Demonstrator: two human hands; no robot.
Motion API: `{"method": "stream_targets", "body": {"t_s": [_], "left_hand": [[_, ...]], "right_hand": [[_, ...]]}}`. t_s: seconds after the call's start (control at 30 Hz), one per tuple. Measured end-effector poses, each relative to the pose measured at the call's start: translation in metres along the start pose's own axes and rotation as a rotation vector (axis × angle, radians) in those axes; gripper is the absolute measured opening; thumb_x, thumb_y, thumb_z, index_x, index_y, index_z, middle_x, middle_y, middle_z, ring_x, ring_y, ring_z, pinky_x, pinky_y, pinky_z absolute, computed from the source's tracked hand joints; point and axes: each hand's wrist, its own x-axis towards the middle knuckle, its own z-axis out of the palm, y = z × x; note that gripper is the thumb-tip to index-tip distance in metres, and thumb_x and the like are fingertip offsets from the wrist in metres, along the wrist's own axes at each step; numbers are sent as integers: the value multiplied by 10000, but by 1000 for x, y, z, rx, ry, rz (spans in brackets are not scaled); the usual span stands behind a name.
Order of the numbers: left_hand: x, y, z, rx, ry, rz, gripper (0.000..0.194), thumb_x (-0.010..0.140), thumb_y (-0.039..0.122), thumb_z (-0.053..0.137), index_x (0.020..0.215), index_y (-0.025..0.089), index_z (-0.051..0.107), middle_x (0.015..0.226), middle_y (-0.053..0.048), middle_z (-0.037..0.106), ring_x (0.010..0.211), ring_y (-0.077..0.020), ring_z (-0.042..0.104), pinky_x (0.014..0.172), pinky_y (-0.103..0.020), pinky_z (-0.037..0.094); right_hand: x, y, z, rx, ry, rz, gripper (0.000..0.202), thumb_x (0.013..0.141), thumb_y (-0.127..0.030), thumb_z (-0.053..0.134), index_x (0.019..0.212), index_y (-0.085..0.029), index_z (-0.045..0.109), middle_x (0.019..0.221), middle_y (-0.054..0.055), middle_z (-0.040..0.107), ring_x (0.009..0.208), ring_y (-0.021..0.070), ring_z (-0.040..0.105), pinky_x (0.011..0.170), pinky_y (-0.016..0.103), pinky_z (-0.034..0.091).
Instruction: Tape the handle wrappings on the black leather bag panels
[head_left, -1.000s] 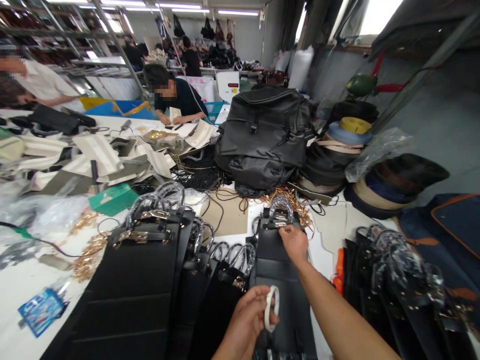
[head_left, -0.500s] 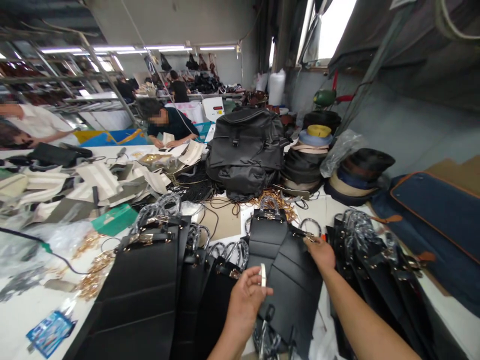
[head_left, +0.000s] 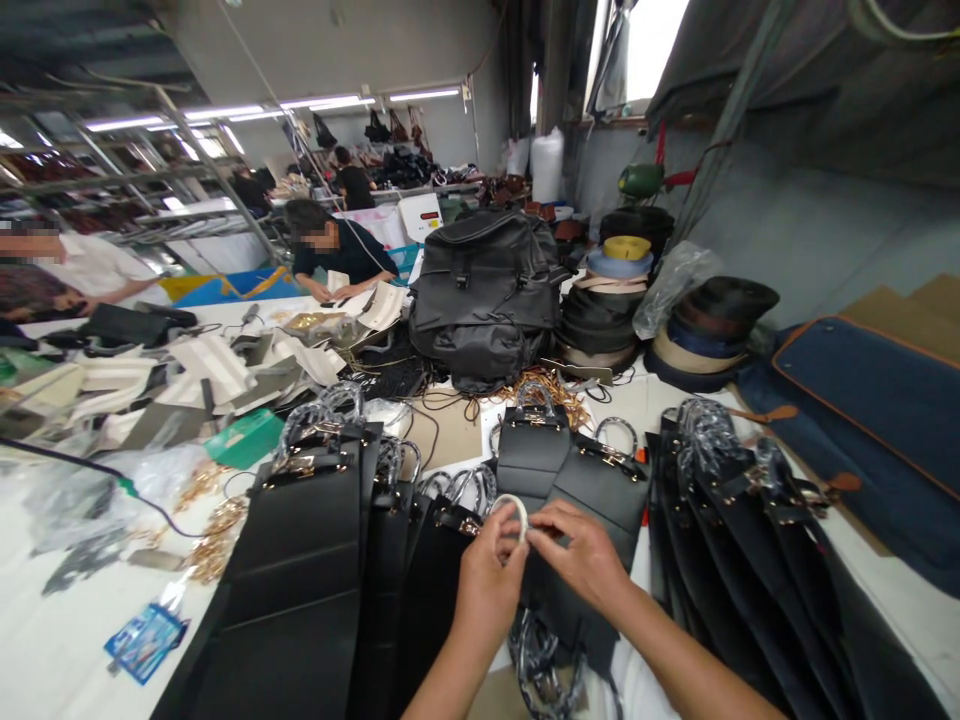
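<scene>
Near the middle, my left hand [head_left: 491,565] is closed around a thin roll of pale tape [head_left: 519,515]. The fingertips of my right hand [head_left: 577,545] pinch together at the roll's right edge; whether a loose end is between them is too small to tell. Both hands are above black leather panels [head_left: 600,492] with wrapped ring handles and gold-coloured fittings. More black panels [head_left: 300,540] lie in a pile at the left, and another pile [head_left: 697,510] lies at the right.
A black backpack [head_left: 487,290] stands behind the panels, beside stacked strap rolls [head_left: 604,310]. Pale pieces [head_left: 210,365], a green box [head_left: 244,438] and a blue packet [head_left: 146,640] lie left. A navy piece [head_left: 870,420] lies right. Across the table is a person [head_left: 337,245].
My right hand has left the fitting on the right panel and come in to the tape roll beside my left hand. The camera view has shifted slightly.
</scene>
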Motion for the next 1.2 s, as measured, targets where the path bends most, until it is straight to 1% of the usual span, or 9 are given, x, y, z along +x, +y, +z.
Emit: {"method": "stream_targets", "body": {"t_s": [0.17, 0.37, 0.43, 0.5, 0.6, 0.8, 0.97, 1.07, 1.2], "left_hand": [[-3, -13, -1, 75, -3, 11, 459, 770, 214, 607, 1228, 231, 594, 1017, -62, 704, 774, -170, 647, 779, -291, 510], [-4, -23, -1, 44, -54, 55, 427, 664, 81, 607, 1046, 230, 726, 903, -42, 670, 688, -152, 543, 672, -252, 443], [-1, -25, 0, -55, -108, -23, 334, 692, 145, 640, 1008, 208, 731, 858, -34, 655, 638, -140, 550, 610, -242, 426], [4, -27, 0, -154, -194, -138, 262, 761, 311, 650, 974, 175, 721, 822, -47, 669, 593, -149, 588, 568, -251, 428], [12, -30, 0, -194, -275, -245, 385, 809, 497, 595, 922, 144, 698, 631, -47, 680, 524, -165, 594, 541, -259, 419], [29, -38, 8, -228, -206, -283, 370, 817, 520, 584, 753, 158, 618, 474, -13, 632, 427, -114, 509, 491, -223, 361], [50, -57, 21, -475, -101, -587, 351, 783, 517, 611, 750, 168, 584, 499, 16, 582, 388, -113, 489, 458, -278, 482], [61, -69, 25, -549, -78, -680, 292, 753, 437, 672, 786, 157, 598, 638, 11, 600, 442, -97, 508, 473, -299, 535], [71, -77, 30, -674, -142, -741, 250, 759, 387, 678, 822, 157, 603, 701, 11, 603, 457, -89, 524, 490, -304, 558]], "right_hand": [[5, 1, -5, -115, -71, -14, 155, 866, -264, 565, 778, -225, 688, 766, 14, 654, 715, 153, 593, 696, 269, 445], [11, 10, -7, 116, -259, 151, 173, 833, -279, 561, 705, -188, 633, 654, -20, 603, 635, 129, 544, 599, 234, 386], [14, 17, -6, 213, -316, 229, 175, 823, -300, 564, 719, -177, 635, 609, -27, 597, 578, 119, 524, 565, 230, 371], [18, 25, -5, 312, -353, 305, 147, 791, -280, 575, 711, -169, 629, 575, -35, 585, 542, 110, 521, 545, 221, 364], [25, 34, -3, 426, -386, 406, 99, 741, -241, 579, 696, -166, 623, 568, -42, 580, 526, 101, 536, 526, 205, 360], [42, 48, -1, 512, -457, 473, 163, 743, -320, 630, 705, -161, 628, 631, -26, 624, 521, 88, 528, 523, 199, 368], [61, 47, -6, 637, -515, 459, 262, 773, -418, 664, 723, -165, 617, 602, -21, 623, 563, 106, 542, 595, 224, 412], [87, 64, -7, 604, -374, 445, 300, 795, -471, 649, 786, -171, 635, 687, 15, 675, 649, 139, 607, 661, 255, 460], [137, 123, -7, 357, -5, 482, 373, 783, -539, 604, 805, -171, 661, 953, 108, 728, 877, 219, 672, 759, 325, 508]]}}
